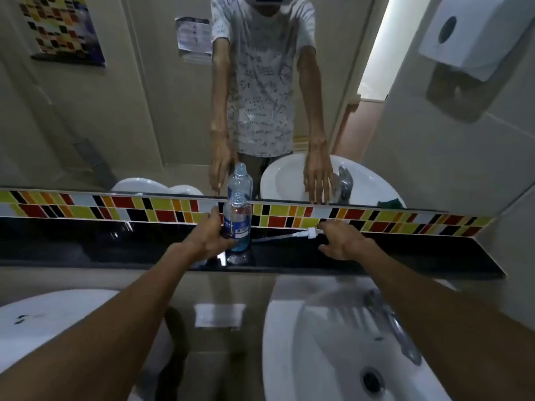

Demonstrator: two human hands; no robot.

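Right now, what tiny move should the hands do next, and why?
Probably pinch the white pump top and lift it: the right hand only touches it with straight fingers, it lies on the black ledge, and the left hand grips the bottle.

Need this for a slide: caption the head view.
Left hand grips a bottle on the black ledge while the right hand reaches for a loose pump.
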